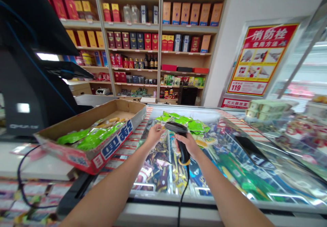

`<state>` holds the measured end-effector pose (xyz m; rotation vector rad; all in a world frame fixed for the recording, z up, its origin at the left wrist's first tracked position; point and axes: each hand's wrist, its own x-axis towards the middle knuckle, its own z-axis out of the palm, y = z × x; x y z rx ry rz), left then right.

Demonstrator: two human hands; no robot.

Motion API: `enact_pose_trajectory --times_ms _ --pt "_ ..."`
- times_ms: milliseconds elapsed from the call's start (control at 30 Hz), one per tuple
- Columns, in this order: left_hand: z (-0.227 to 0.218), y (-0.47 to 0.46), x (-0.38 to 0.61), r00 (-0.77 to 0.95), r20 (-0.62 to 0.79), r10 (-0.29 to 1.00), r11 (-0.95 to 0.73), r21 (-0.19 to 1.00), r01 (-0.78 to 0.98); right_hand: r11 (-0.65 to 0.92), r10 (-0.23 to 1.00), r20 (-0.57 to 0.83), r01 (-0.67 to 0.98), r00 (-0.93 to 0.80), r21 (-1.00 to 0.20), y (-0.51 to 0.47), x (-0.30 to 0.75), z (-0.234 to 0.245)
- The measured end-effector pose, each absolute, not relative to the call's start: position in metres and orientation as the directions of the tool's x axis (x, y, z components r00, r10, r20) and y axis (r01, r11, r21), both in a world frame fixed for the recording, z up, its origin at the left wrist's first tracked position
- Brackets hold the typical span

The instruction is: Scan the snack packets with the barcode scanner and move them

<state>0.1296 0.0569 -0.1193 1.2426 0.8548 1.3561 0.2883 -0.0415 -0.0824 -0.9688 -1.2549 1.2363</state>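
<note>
My right hand [188, 144] is wrapped round the handle of a black barcode scanner [178, 131], whose head points away over a pile of green snack packets [187, 122] on the freezer's glass lid [230, 159]. Its black cable [182, 193] hangs down toward me. My left hand [154, 134] reaches to the near edge of the pile, fingers closed on a green packet there.
A cardboard box [102, 145] with more green packets sits at the left, tilted on the counter. A black till screen [28, 80] stands behind it. Shelves of boxed goods and bottles [153, 43] line the back wall. A red fire poster [263, 58] hangs at the right.
</note>
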Motion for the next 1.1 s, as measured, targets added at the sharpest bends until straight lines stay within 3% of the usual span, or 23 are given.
enact_pose_trajectory --times_ms 267,500,700,900,1100 --pt "-0.117 0.056 0.129 0.118 0.226 0.967 -0.197 0.956 -0.217 0.109 0.991 0.117 -0.107 -0.067 -0.988 -0.041 0.289 -0.082" --pt "-0.119 0.062 0.128 -0.004 0.289 0.957 -0.289 0.957 -0.036 0.112 0.991 0.120 -0.125 -0.054 -0.986 -0.041 0.289 -0.085" --pt "-0.076 0.059 0.108 -0.054 0.411 0.910 -0.403 0.909 0.109 0.100 0.994 0.105 -0.116 -0.036 -0.988 -0.037 0.282 -0.081" --pt "-0.016 0.050 0.047 -0.267 0.553 0.789 -0.477 0.826 0.302 0.175 0.965 0.187 -0.081 -0.184 -0.981 -0.028 0.241 -0.049" --pt "0.007 0.030 -0.015 -0.580 0.596 0.555 -0.269 0.789 0.552 0.239 0.916 0.265 -0.119 -0.301 -0.964 -0.020 0.173 -0.019"
